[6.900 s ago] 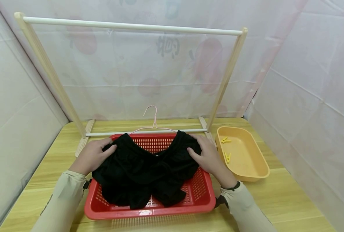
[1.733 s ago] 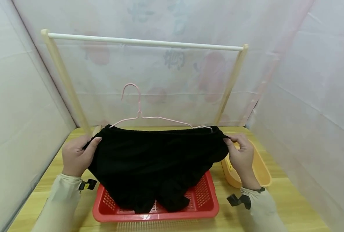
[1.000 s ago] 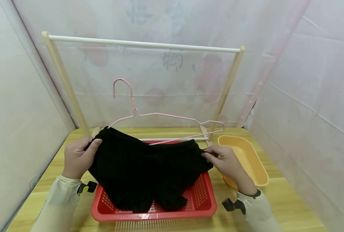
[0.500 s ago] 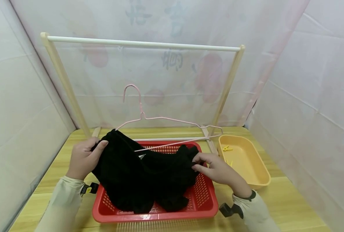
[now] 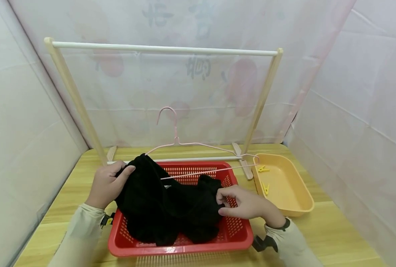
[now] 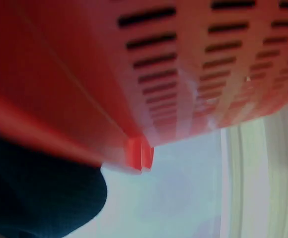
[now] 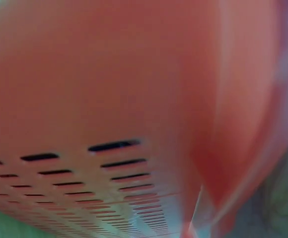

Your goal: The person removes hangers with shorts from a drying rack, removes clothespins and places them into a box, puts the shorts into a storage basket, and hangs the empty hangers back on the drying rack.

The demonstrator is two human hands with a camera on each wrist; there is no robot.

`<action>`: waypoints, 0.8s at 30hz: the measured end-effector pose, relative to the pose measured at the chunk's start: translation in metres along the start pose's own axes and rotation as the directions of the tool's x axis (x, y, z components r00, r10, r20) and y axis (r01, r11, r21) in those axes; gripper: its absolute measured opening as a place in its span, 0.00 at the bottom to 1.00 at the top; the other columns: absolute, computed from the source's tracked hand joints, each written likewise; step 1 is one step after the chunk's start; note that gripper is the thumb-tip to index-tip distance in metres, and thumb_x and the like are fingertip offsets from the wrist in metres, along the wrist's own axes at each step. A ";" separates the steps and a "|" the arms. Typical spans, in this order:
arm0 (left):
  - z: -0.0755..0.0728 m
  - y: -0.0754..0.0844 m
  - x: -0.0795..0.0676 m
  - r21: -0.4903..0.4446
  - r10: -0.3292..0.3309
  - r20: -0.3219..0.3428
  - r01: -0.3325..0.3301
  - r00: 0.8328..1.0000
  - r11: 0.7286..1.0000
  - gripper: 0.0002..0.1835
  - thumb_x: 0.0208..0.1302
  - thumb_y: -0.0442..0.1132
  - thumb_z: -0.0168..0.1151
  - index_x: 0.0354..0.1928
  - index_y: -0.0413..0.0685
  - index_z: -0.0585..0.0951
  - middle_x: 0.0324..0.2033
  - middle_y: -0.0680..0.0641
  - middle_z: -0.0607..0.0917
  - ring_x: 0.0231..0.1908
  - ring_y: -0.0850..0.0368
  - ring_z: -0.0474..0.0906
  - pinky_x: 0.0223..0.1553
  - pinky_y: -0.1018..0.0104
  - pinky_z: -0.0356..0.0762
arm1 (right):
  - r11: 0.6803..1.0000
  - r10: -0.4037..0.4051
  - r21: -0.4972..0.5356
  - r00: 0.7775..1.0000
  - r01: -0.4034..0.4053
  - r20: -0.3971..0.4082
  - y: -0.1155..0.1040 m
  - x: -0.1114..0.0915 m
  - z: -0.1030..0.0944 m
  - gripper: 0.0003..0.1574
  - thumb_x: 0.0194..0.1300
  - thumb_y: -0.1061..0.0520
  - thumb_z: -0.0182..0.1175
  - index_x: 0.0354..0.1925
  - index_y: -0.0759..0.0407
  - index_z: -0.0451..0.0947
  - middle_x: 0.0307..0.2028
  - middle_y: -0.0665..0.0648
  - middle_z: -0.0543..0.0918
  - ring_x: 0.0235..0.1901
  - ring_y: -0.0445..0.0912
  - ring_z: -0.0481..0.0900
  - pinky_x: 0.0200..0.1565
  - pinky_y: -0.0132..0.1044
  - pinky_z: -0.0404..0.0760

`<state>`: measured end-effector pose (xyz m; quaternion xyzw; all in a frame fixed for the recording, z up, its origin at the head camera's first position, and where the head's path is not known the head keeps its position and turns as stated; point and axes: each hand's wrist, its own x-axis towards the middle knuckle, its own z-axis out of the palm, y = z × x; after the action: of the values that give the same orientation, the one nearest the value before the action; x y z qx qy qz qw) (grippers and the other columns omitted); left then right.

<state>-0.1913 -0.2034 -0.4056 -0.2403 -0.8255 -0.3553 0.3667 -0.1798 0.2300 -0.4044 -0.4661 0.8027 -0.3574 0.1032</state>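
Black shorts (image 5: 171, 211) lie bunched in and over the red basket (image 5: 181, 249). Their left waistband corner covers one end of a pink wire hanger (image 5: 202, 145), while the hanger's right end sticks out bare, up to the yellow tray. My left hand (image 5: 109, 183) grips that raised left corner, thumb in front. Lower down, at the right side of the shorts, my right hand (image 5: 246, 203) pinches the cloth between curled fingers and thumb. A small white label shows inside the waistband. Both wrist views show mostly basket wall (image 6: 193, 64), with dark cloth (image 6: 44, 193) in the left one.
Behind the basket stands a wooden drying rack with a white top rail (image 5: 164, 48) and a low rail near the table. A yellow tray (image 5: 286, 189) at the right contains two yellow clothespins (image 5: 265, 188). Fabric walls enclose the wooden table (image 5: 338, 233).
The right waistband side has come off the hanger, baring its right arm. My right hand has moved left and down with the cloth; the hanger and left hand have lately shifted right and down.
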 end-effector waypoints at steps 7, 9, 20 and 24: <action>0.002 0.001 -0.001 0.002 -0.006 0.060 0.006 0.998 1.000 0.15 0.68 0.39 0.70 0.23 0.58 0.77 0.15 0.63 0.69 0.19 0.68 0.66 0.25 0.72 0.64 | 1.000 -0.027 -0.014 1.000 0.027 -0.003 0.000 0.000 0.000 0.14 0.72 0.57 0.63 0.54 0.46 0.77 0.37 0.42 0.80 0.39 0.40 0.80 0.44 0.42 0.81; 0.002 0.002 -0.001 -0.005 -0.016 0.074 0.017 0.997 1.000 0.17 0.68 0.39 0.70 0.22 0.59 0.75 0.14 0.63 0.66 0.18 0.68 0.65 0.24 0.73 0.63 | 0.999 -0.043 -0.001 0.999 0.043 -0.031 -0.001 -0.001 -0.003 0.15 0.72 0.60 0.62 0.56 0.50 0.77 0.39 0.45 0.82 0.39 0.41 0.81 0.43 0.40 0.82; 0.005 0.002 -0.003 -0.030 -0.099 0.220 0.109 0.970 0.994 0.24 0.70 0.39 0.69 0.20 0.59 0.67 0.16 0.63 0.59 0.16 0.69 0.58 0.22 0.69 0.61 | 0.900 -0.413 -0.380 0.690 0.211 -0.595 -0.004 -0.001 -0.015 0.07 0.60 0.71 0.61 0.34 0.61 0.81 0.25 0.49 0.78 0.22 0.37 0.69 0.23 0.28 0.69; 0.007 0.000 -0.005 -0.018 -0.122 0.252 0.131 0.960 0.991 0.21 0.72 0.40 0.67 0.21 0.60 0.69 0.16 0.63 0.60 0.18 0.68 0.61 0.24 0.68 0.63 | 0.884 -0.375 -0.466 0.555 -0.026 -0.743 0.004 0.002 -0.016 0.07 0.63 0.64 0.59 0.39 0.65 0.82 0.31 0.55 0.81 0.30 0.43 0.75 0.34 0.29 0.73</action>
<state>-0.1916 -0.1986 -0.4126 -0.2360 -0.8727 -0.3590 0.2320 -0.1910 0.2371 -0.3952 -0.3380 0.7636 -0.3560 -0.4195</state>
